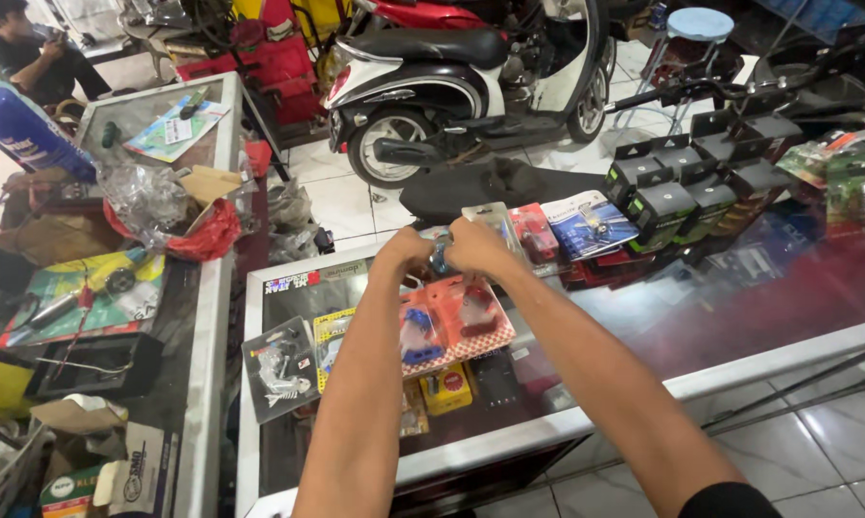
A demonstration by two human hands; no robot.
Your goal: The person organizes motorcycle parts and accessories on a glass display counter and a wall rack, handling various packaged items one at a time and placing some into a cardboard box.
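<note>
Two hands grip a small blue part above a glass counter (739, 326).
Left hand (401, 257) and right hand (478, 246) pinch the blue part (441, 257) together, just above the red blister pack (456, 321) on the counter; a slip could drop it onto the glass.

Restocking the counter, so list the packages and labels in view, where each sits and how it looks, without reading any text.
Small blue part: between left hand and right hand, above the glass counter.
Red blister packs: flat on the counter below the hands, red-and-white checkered edge.
Grey blister pack: left of those, metal parts inside.
Black boxes: stacked rows at counter's right, green dots.
Blue card pack: beside the boxes.
Yellow box: under the glass.
</note>
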